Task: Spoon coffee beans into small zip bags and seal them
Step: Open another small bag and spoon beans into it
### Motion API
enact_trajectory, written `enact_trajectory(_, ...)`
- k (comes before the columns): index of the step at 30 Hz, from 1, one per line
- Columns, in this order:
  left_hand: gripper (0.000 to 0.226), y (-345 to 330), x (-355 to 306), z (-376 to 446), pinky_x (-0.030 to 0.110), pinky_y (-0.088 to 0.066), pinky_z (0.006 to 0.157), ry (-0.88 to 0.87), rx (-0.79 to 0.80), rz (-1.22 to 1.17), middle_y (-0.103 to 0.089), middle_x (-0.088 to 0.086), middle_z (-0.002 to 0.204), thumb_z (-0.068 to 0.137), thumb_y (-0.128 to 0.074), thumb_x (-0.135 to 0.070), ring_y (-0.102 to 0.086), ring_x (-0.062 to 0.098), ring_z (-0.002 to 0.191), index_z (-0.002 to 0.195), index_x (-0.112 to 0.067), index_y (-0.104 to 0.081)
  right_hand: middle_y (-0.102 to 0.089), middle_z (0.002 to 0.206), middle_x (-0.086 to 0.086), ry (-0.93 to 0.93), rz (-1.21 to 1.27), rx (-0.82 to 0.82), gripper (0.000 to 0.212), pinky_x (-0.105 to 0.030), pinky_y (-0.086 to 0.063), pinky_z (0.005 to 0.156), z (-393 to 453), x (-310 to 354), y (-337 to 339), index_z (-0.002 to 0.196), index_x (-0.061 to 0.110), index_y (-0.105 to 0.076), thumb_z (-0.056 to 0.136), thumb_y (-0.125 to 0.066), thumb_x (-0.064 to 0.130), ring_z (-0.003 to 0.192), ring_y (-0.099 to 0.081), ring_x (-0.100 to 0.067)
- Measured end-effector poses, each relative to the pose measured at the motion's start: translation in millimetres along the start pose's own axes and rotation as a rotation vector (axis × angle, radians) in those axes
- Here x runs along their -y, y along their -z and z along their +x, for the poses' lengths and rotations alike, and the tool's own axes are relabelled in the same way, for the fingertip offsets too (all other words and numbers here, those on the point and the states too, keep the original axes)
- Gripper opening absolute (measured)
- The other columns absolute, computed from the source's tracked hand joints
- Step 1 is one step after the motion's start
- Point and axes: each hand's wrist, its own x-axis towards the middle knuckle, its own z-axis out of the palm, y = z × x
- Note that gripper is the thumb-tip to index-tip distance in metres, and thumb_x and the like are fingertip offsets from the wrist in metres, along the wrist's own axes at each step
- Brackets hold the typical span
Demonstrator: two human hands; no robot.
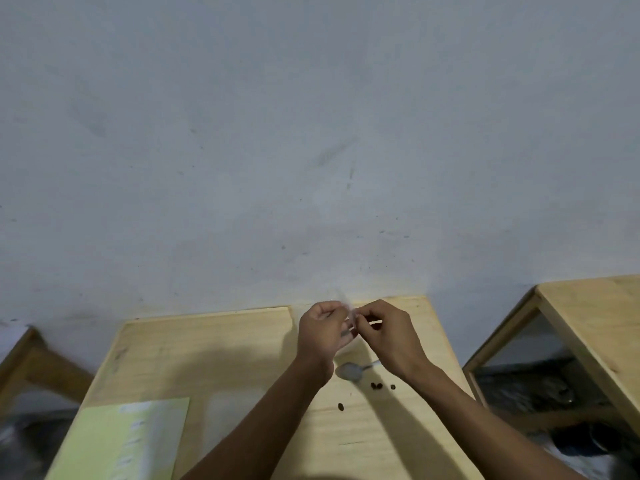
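Now, bag: small clear zip bag (348,315) pinched between left hand (323,332) and right hand (388,336), above the bench (214,355).
Spoon: spoon (349,371) lying idle.
Beans: 4 loose coffee beans (376,385) spilled.
Progress: sealing likely underway; contents unclear.

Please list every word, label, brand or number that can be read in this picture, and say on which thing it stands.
No text can be read.
Green packet: pale marks that may be print, too blurred to read.
Clear zip bag between the hands: no print visible.
Spoon, table, wall: no writing.
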Motion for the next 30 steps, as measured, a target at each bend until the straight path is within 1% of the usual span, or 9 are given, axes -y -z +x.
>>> enact_trajectory(3,0.018,0.1,1.9,2.5,0.022,-0.058,0.059,-0.027,-0.012,0.002,-0.069,0.014,0.092,0.089,-0.068,-0.009,-0.07,0.013,0.066,0.104,-0.002,-0.062,-0.071,0.082,0.01,0.028,-0.055,0.037,0.016,-0.025,-0.054,0.077,0.3,-3.7,-2.5,0.078,0.024,-0.073,0.088,-0.064,0.015,0.082,-0.066,-0.002)
enact_trajectory(8,0.011,8.6,10.5,8.0,0.027,-0.059,0.064,-0.049,-0.037,0.104,-0.071,0.016,0.087,0.086,-0.07,-0.003,-0.072,0.021,0.072,0.096,0.0,-0.068,-0.072,0.08,0.006,-0.016,-0.12,0.113,0.013,-0.026,-0.052,0.075,3.0,-12.0,-1.6,0.076,0.016,-0.07,0.088,-0.067,0.02,0.077,-0.065,-0.004)
enact_trajectory(12,0.011,11.3,14.1,11.9,0.031,-0.061,0.068,-0.091,-0.06,0.258,-0.07,0.02,0.085,0.086,-0.068,0.0,-0.073,0.028,0.078,0.098,0.0,-0.067,-0.067,0.069,0.002,-0.029,-0.151,0.117,0.021,-0.023,-0.045,0.059,4.5,-17.1,-3.8,0.07,0.018,-0.056,0.09,-0.06,0.015,0.06,-0.057,-0.007)
enact_trajectory(16,0.013,10.7,13.8,12.4,0.029,-0.06,0.061,-0.096,-0.069,0.35,-0.069,0.02,0.087,0.087,-0.065,0.0,-0.073,0.029,0.078,0.098,-0.005,-0.06,-0.066,0.069,-0.002,-0.045,-0.155,0.126,0.023,-0.017,-0.042,0.05,9.1,-20.6,-1.7,0.071,0.017,-0.051,0.093,-0.058,0.016,0.056,-0.064,-0.013)
enact_trajectory(18,0.014,8.9,11.9,13.5,0.025,-0.057,0.054,-0.102,-0.065,0.393,-0.07,0.02,0.09,0.088,-0.064,-0.002,-0.073,0.029,0.077,0.097,-0.009,-0.057,-0.066,0.071,-0.001,-0.038,-0.171,0.124,0.025,-0.024,-0.046,0.054,9.8,-20.0,-2.4,0.07,0.02,-0.049,0.094,-0.057,0.018,0.059,-0.067,-0.015)
enact_trajectory(24,0.031,10.1,10.3,12.8,0.039,-0.062,0.071,-0.089,-0.044,0.497,-0.069,0.021,0.091,0.081,-0.06,0.002,-0.074,0.027,0.072,0.106,-0.013,-0.049,-0.062,0.071,-0.003,-0.071,-0.204,-0.055,0.019,-0.045,-0.054,0.061,22.9,-26.3,6.8,0.076,0.016,-0.048,0.094,-0.052,0.022,0.061,-0.063,-0.026)
enact_trajectory(27,0.049,17.0,16.1,5.2,0.014,-0.052,0.067,-0.295,-0.013,0.682,-0.064,0.003,0.091,0.082,-0.062,-0.004,-0.065,0.002,0.079,0.125,-0.017,-0.045,-0.063,0.074,0.0,-0.07,-0.176,-0.001,0.019,-0.046,-0.056,0.066,25.6,-19.7,12.8,0.077,0.018,-0.048,0.094,-0.053,0.023,0.065,-0.066,-0.021)
enact_trajectory(29,0.063,20.3,16.7,3.8,-0.002,-0.038,0.078,-0.465,0.048,0.782,-0.053,-0.003,0.123,0.084,-0.059,-0.002,-0.049,-0.021,0.102,0.141,-0.016,-0.037,-0.064,0.077,0.001,-0.051,-0.145,0.027,0.02,-0.044,-0.057,0.068,23.7,-14.3,14.9,0.078,0.02,-0.048,0.096,-0.053,0.026,0.066,-0.068,-0.014)
enact_trajectory(30,0.064,22.0,15.0,4.5,-0.006,-0.029,0.086,-0.527,0.076,0.848,-0.043,-0.002,0.139,0.086,-0.057,-0.004,-0.037,-0.023,0.119,0.145,-0.011,-0.033,-0.064,0.079,0.002,-0.035,-0.131,0.043,0.02,-0.044,-0.057,0.068,22.9,-12.7,16.4,0.078,0.021,-0.047,0.096,-0.053,0.027,0.066,-0.068,-0.012)
